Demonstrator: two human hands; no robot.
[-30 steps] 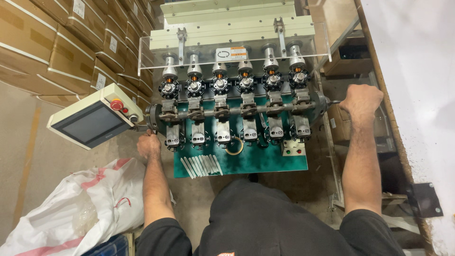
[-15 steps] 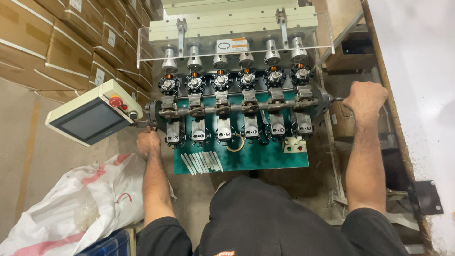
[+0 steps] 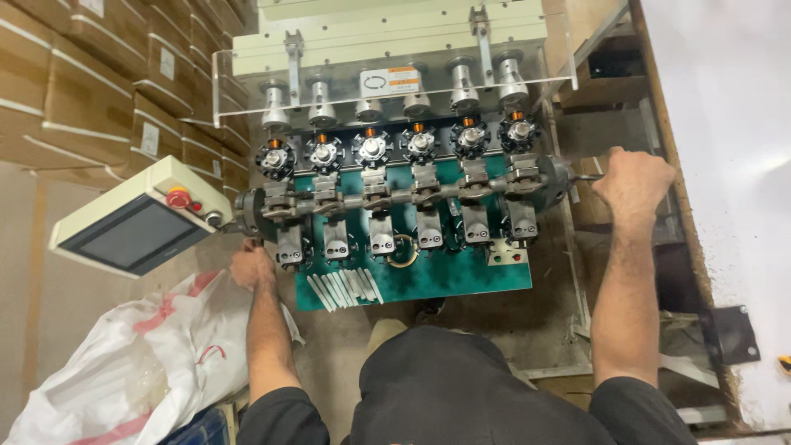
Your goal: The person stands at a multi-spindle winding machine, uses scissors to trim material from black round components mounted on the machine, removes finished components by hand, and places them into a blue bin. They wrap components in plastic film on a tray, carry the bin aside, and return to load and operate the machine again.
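Right hand (image 3: 633, 183) clenched around a handle at the winding machine's (image 3: 395, 206) end; left hand (image 3: 252, 265) fingers hidden, grip unclear.

Horizontal grey shaft (image 3: 412, 196) across green, seemingly six-station machine (image 3: 428, 284)

A: We get one view only, head-worn, looking steeply down over the person's own dark torso.

B: Faces forward onto the green machine bed (image 3: 412, 280), at arm's reach; both forearms enter from below.

A: Stacked cartons (image 3: 91, 91) fringe the left edge. No second view to overlap.
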